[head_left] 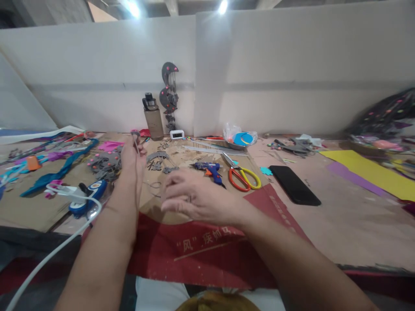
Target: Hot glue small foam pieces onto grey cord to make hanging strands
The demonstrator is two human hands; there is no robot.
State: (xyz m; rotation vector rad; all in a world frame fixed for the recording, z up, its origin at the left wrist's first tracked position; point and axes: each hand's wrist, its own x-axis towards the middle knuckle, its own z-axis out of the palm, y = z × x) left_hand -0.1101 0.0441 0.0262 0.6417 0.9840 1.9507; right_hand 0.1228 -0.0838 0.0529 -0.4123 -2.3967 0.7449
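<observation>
My left hand [131, 160] is raised on edge above the cardboard, its fingers pinched on a small grey piece with a pink tip [135, 134]. From it a thin wire [154, 186] seems to hang toward the table. My right hand [194, 195] hovers low over the cardboard with fingers stretched out and slightly spread, holding nothing. Grey foam cut-outs [158, 159] lie just beyond both hands. A blue glue gun [210, 169] rests to the right of them.
Orange-and-yellow scissors [241, 177], a black phone [294, 185], a bottle [153, 117], a small clock [177, 134], a bowl of scraps [238, 140], yellow and purple sheets [372, 170], a blue device with white cable [87, 196], red banner [201, 250], grey hanging ornament [169, 95].
</observation>
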